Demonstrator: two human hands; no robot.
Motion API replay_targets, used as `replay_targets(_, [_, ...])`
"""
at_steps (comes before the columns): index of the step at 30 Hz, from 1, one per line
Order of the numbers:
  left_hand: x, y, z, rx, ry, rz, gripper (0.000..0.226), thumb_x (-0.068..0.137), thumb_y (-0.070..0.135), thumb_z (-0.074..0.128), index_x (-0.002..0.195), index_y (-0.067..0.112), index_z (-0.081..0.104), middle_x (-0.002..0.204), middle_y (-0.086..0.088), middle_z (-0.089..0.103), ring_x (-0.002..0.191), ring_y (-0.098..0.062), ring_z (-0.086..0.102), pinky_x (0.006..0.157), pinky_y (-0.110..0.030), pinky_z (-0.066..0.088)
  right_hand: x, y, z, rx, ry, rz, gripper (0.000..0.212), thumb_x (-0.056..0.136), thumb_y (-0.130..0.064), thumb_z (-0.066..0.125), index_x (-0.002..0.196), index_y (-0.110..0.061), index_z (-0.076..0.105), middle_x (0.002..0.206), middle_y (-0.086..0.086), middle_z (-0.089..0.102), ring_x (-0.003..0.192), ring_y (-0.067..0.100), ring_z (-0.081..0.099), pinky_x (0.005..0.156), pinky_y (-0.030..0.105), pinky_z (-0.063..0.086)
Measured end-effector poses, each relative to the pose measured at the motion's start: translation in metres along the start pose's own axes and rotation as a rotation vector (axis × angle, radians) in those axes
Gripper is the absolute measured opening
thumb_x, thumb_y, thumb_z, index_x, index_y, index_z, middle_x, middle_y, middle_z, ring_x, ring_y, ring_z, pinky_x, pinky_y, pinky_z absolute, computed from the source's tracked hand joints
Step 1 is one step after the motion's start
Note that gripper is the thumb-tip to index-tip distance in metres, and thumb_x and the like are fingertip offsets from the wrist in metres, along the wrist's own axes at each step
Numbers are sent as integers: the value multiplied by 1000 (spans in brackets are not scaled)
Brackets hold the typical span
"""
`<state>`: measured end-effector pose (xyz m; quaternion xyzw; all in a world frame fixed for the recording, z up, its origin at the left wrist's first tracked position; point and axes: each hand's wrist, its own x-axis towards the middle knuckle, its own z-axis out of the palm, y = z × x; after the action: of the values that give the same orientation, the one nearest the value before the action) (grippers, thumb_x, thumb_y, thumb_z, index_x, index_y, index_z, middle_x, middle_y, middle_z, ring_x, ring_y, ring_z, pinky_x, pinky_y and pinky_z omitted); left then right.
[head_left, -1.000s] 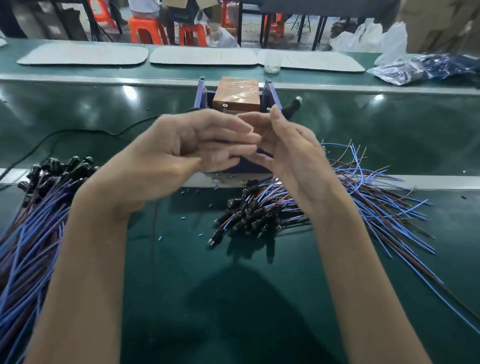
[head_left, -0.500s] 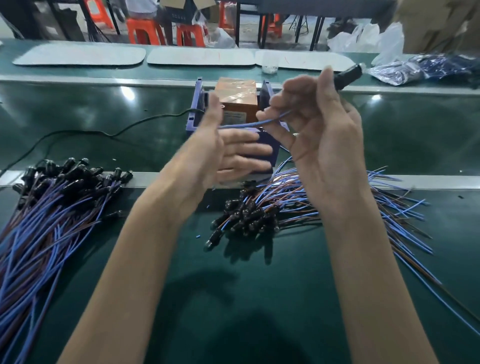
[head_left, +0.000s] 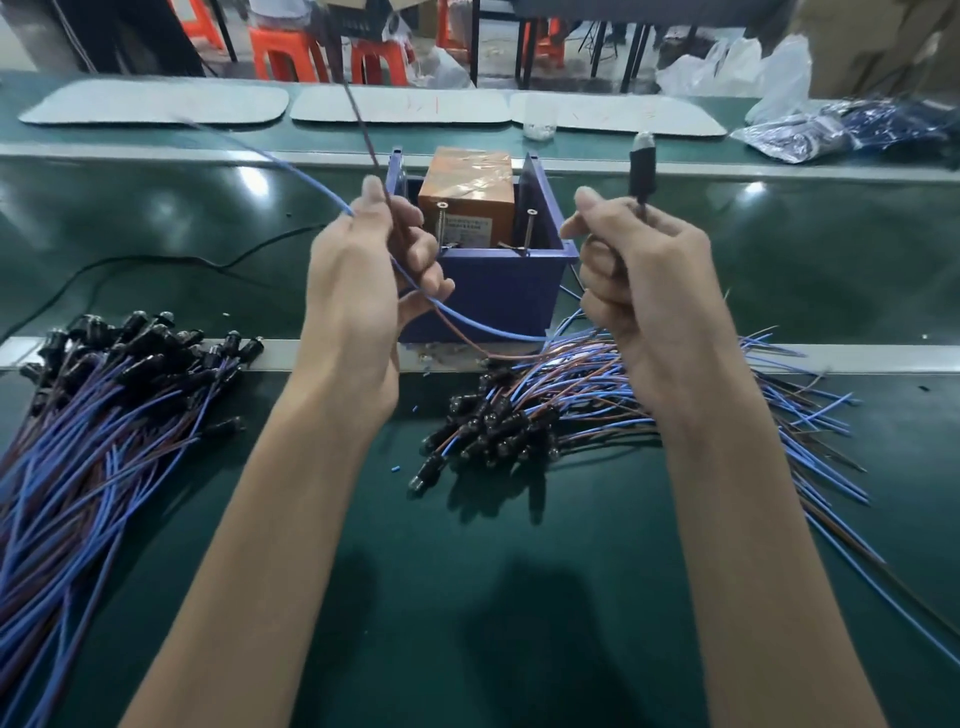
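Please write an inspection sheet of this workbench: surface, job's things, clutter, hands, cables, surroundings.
Surface: green bench, glossy.
Job's things: black connector with blue wire and brown wire, held up; blue box behind.
Clutter: small blue bits on the bench.
Hands: left hand pinches both wires; right hand grips just under the connector.
Cables: left pile, middle pile, black cord.
Surroundings: grey mats, orange stools, plastic bags.

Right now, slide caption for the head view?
Right hand holds a black connector upright; left hand grips its blue and brown wires.
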<state>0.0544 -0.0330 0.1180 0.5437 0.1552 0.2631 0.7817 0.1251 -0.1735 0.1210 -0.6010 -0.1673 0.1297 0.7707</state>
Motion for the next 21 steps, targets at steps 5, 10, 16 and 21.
replay_targets(5, [-3,-12,6,415,-172,14,37,106,25,33,72,16,46,44,13,41,40,-4,37,47,-16,42,0,3,2,-117,-13,10,17,89,-21,66,81,-8,73,55,-5,36,42,4,19,35,13,18])
replay_targets(10, [0,-29,8,717,-243,-13,38,104,24,38,68,16,50,52,3,46,48,-15,44,63,-36,46,-2,6,4,-232,-65,66,15,84,-17,71,87,-3,74,68,4,65,34,1,35,36,8,25])
replay_targets(16, [4,-34,4,716,-214,-20,32,103,18,39,74,20,53,54,6,58,55,-18,59,74,-45,56,1,8,1,-258,-72,74,18,93,-12,59,76,-11,63,73,6,72,32,0,34,35,8,26])
replay_targets(21, [8,-31,-3,793,78,141,6,103,28,37,103,25,42,71,4,53,62,-15,50,64,-36,40,9,15,0,-178,13,94,18,98,-12,50,83,-12,59,56,-3,65,35,1,29,34,11,24])
